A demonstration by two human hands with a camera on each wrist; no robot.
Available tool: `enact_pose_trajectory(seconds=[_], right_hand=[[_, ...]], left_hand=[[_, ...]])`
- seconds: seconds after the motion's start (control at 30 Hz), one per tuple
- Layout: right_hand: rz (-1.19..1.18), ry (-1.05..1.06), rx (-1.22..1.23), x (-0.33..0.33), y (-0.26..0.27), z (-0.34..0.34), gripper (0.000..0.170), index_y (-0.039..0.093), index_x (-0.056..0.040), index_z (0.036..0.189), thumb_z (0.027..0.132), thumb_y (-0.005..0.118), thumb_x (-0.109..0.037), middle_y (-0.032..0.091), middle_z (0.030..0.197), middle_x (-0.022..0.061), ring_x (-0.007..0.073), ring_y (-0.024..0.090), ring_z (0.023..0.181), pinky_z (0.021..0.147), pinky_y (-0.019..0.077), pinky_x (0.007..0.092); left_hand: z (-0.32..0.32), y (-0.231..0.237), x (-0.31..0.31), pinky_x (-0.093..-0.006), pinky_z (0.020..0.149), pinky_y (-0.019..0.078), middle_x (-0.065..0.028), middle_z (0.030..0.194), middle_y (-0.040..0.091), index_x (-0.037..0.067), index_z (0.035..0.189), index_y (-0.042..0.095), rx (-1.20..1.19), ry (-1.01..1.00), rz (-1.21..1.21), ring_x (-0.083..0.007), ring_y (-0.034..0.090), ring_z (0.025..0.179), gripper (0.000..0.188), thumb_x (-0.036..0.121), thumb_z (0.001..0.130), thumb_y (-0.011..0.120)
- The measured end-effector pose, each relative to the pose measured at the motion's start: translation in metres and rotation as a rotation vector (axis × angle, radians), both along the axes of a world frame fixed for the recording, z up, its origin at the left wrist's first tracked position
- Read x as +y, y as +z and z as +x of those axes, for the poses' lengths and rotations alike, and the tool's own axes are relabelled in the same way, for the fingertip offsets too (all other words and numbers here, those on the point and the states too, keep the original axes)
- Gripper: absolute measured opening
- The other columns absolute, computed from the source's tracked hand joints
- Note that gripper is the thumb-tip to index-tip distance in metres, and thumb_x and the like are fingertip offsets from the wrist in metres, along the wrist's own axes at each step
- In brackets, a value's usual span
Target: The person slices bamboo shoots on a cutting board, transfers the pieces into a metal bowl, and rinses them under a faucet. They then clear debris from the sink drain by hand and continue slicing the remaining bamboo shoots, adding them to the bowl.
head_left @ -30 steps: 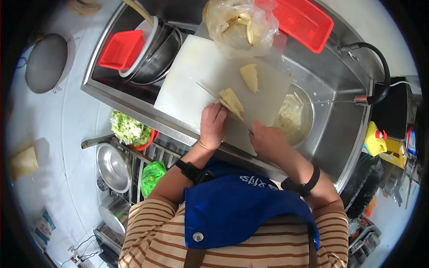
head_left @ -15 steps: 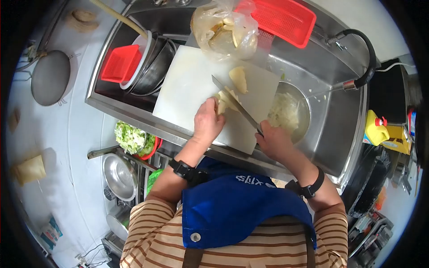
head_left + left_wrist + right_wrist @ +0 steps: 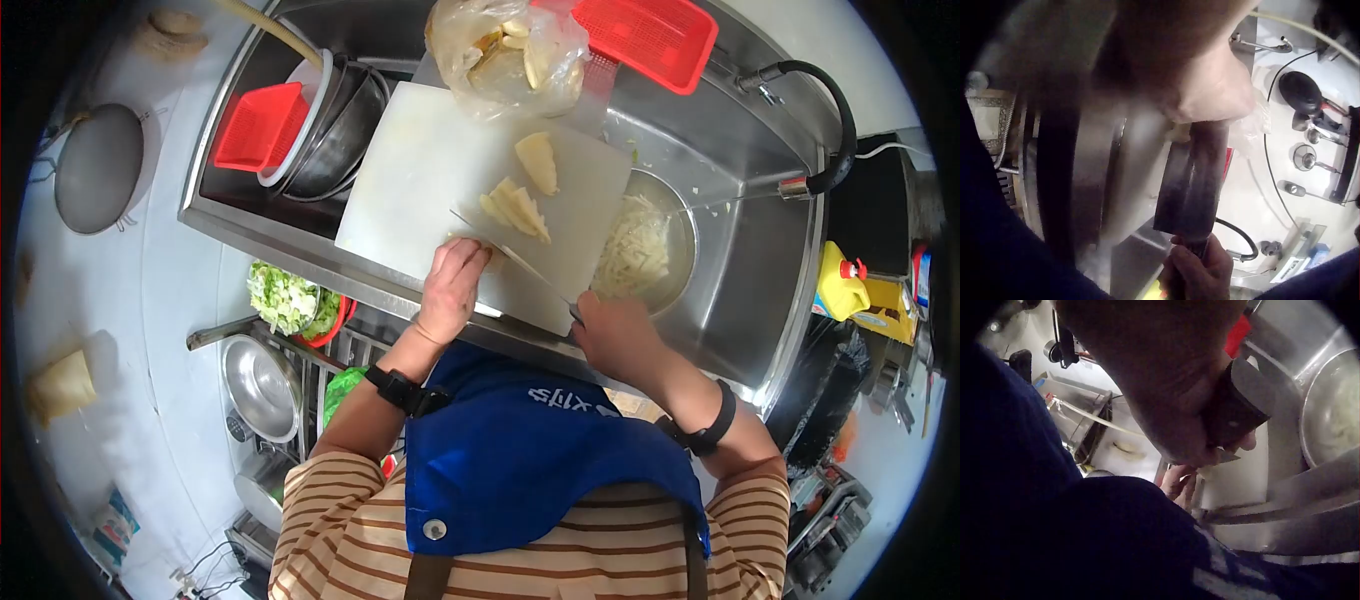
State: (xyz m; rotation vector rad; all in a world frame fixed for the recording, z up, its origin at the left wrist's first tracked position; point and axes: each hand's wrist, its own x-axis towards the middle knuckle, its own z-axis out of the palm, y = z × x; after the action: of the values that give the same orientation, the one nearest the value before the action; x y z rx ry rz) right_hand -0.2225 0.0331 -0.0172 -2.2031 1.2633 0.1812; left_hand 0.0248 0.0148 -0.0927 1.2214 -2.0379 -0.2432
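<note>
My right hand (image 3: pixel 622 335) grips the handle of a cleaver, whose blade (image 3: pixel 1188 181) shows broad and dark in the left wrist view. Seen from the head, the blade stands edge-on across the cutting board (image 3: pixel 410 160), pointing up and left. Close against its near side, my left hand (image 3: pixel 452 287) bends its fingers over a pale yellow vegetable piece (image 3: pixel 1205 473), mostly hidden under them. Beyond the blade lie several cut slices (image 3: pixel 517 208) of the same vegetable. A larger wedge (image 3: pixel 538 162) rests farther back on the board.
The white board spans a steel sink (image 3: pixel 735 255). A metal bowl (image 3: pixel 685 235) with pale shreds sits in the basin at right. Behind are a plastic bag (image 3: pixel 555 85) of vegetable pieces and a red basket (image 3: pixel 655 40). Stacked bowls (image 3: pixel 350 125) stand left; chopped greens (image 3: pixel 280 295) sit below.
My left hand has come away from the slices toward the board's near edge. The cleaver has shifted nearer and turned edge-on, with the slices now on its far side.
</note>
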Motion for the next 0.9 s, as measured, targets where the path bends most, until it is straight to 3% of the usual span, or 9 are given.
enact_pose_trajectory(seconds=[0.17,0.3,0.37,0.5,0.9], right_hand=[[0.011,-0.084,-0.02,-0.004,0.004,0.009,0.023,0.045,-0.0021,0.089,0.084,0.059,-0.02,0.06,0.065,0.0163,0.0365,0.06,0.056,0.051,0.0456,0.0456],[-0.075,-0.012,0.028,-0.004,0.008,0.022,0.023,0.044,-0.0025,0.088,0.085,0.058,-0.021,0.061,0.065,0.0158,0.0351,0.06,0.054,0.049,0.0452,0.0459],[0.029,0.013,0.054,-0.006,0.017,0.027,0.015,0.046,0.0008,0.091,0.085,0.048,-0.013,0.063,0.074,0.0207,0.0361,0.064,0.062,0.054,0.0497,0.0445],[0.032,-0.033,0.032,-0.003,-0.015,0.034,0.015,0.046,0.0003,0.091,0.085,0.048,-0.013,0.063,0.071,0.0204,0.036,0.064,0.062,0.054,0.0495,0.0452],[-0.001,-0.093,-0.018,0.007,0.0,0.043,0.024,0.043,-0.0005,0.09,0.085,0.057,-0.019,0.058,0.06,0.018,0.0369,0.061,0.058,0.053,0.0474,0.0465]], left_hand=[[0.001,-0.009,0.004,-0.0372,0.083,0.0471,-0.013,0.105,0.057,-0.002,0.097,0.063,0.032,0.006,0.035,-0.0323,0.053,0.098,0.029,-0.004,0.068,0.061],[0.0,-0.012,0.001,-0.037,0.087,0.0453,-0.0125,0.107,0.058,-0.001,0.097,0.064,0.045,-0.003,0.044,-0.0317,0.051,0.103,0.031,-0.002,0.067,0.063],[-0.002,-0.012,0.001,-0.0368,0.087,0.0456,-0.0123,0.107,0.058,0.0,0.098,0.064,0.046,0.006,0.043,-0.0316,0.051,0.104,0.033,-0.001,0.066,0.062],[-0.001,-0.012,0.001,-0.0372,0.085,0.0466,-0.0126,0.105,0.058,0.002,0.1,0.063,0.011,0.02,0.042,-0.0324,0.051,0.103,0.037,-0.002,0.063,0.061],[0.0,-0.009,0.0,-0.038,0.082,0.0477,-0.0135,0.103,0.057,0.0,0.096,0.062,0.083,0.019,0.034,-0.034,0.053,0.098,0.035,-0.004,0.062,0.059]])
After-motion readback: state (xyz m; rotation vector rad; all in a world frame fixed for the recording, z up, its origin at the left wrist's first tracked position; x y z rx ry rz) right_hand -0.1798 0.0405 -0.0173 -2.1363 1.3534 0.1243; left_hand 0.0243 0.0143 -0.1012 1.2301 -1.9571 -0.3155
